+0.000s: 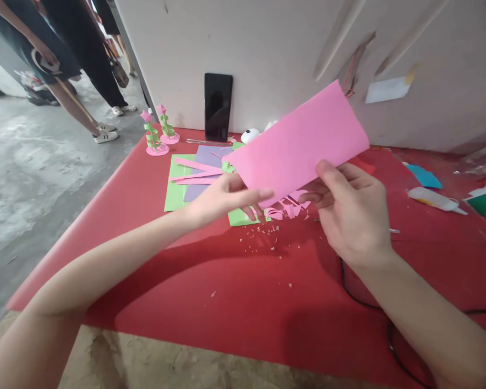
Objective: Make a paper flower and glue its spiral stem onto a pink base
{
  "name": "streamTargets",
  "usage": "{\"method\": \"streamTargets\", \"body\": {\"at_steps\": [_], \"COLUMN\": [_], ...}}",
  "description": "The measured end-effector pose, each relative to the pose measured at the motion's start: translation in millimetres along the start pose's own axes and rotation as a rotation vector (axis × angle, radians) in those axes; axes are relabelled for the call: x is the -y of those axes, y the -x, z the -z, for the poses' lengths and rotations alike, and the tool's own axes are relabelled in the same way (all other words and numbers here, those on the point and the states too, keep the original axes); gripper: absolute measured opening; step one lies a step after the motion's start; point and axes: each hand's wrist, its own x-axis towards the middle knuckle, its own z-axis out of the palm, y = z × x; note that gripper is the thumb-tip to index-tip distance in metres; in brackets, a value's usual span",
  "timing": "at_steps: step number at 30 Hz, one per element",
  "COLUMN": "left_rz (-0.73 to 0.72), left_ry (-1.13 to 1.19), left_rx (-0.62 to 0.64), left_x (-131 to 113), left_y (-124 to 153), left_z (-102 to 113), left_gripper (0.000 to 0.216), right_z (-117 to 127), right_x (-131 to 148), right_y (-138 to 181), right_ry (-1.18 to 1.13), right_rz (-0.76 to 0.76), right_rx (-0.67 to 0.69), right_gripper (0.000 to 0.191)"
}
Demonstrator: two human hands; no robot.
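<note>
Both hands (229, 199) (354, 216) hold pink paper (302, 138) by its near edge.

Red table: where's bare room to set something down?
Left patch of the red table, between its left edge and the left green sheet. The front middle, between left forearm and right forearm, is mostly bare bar stray scraps. Crowded: back middle, with phone, pink strips and cuttings below the held pink sheet; black cable crosses front right.

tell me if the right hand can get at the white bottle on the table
Probably yes: nothing seems to block the right hand from the white bottle, though that hand would likely have to release the pink paper.
</note>
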Motion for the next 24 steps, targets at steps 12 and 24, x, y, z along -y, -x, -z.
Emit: {"method": "streamTargets", "body": {"at_steps": [12, 24], "left_rz": [-0.014, 0.007], "left_ry": [0.099, 0.063], "left_rx": [-0.065, -0.195], "left_x": [-0.7, 12.4], "left_y": [14.1, 17.7], "left_z": [-25.3, -42.0], "left_gripper": [0.019, 0.024], "right_z": [-4.2, 7.3], "right_x": [1.7, -2.3], "right_y": [20.8, -2.4], "right_ry": [-0.072, -0.185], "right_rz": [-0.312, -0.31], "right_rx": [0.199, 0.17], "right_gripper": [0.016, 0.028]}}
